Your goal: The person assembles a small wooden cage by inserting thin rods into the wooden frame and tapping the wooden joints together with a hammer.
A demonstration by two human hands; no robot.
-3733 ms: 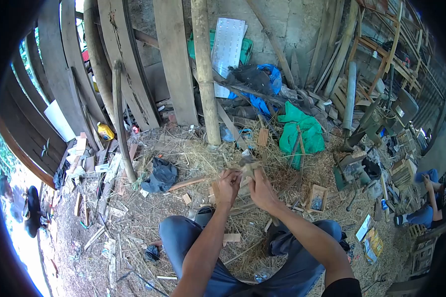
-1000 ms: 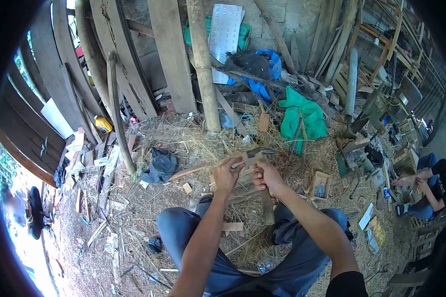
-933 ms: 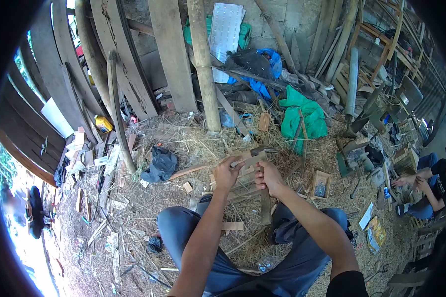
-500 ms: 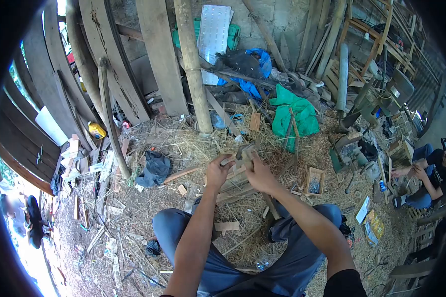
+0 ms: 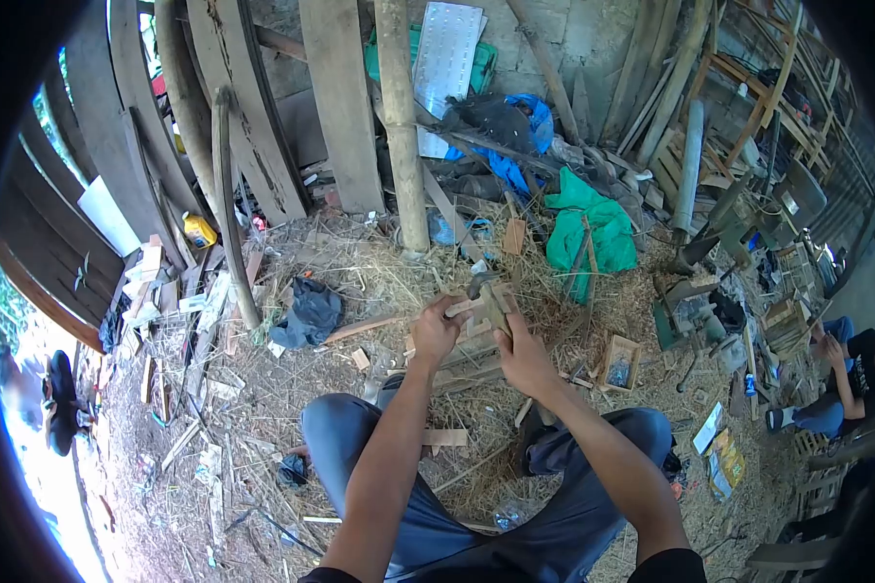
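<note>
My left hand point(image 5: 437, 332) pinches a small pale wood piece point(image 5: 465, 307) between thumb and fingers, out in front of my knees. My right hand point(image 5: 525, 361) is closed around the wooden handle of a hammer point(image 5: 496, 313). The hammer's dark curved metal end point(image 5: 478, 284) lies just above the wood piece; whether they touch I cannot tell. Under both hands, wooden strips point(image 5: 472, 352) lie on the shaving-covered ground, partly hidden by my hands. A short flat wood block point(image 5: 445, 437) rests between my legs.
A small wooden box point(image 5: 619, 362) with bits of metal inside stands to the right. Beyond it sits a bench machine point(image 5: 690, 316), with another person point(image 5: 841, 374) at the far right. A green sack point(image 5: 589, 233), a wooden post point(image 5: 403, 146) and a dark cloth point(image 5: 308, 313) lie around.
The view has shifted, so the surroundings appear farther right. My hands stay close together, and more of the pale wood piece in my left hand now shows beside the hammer.
</note>
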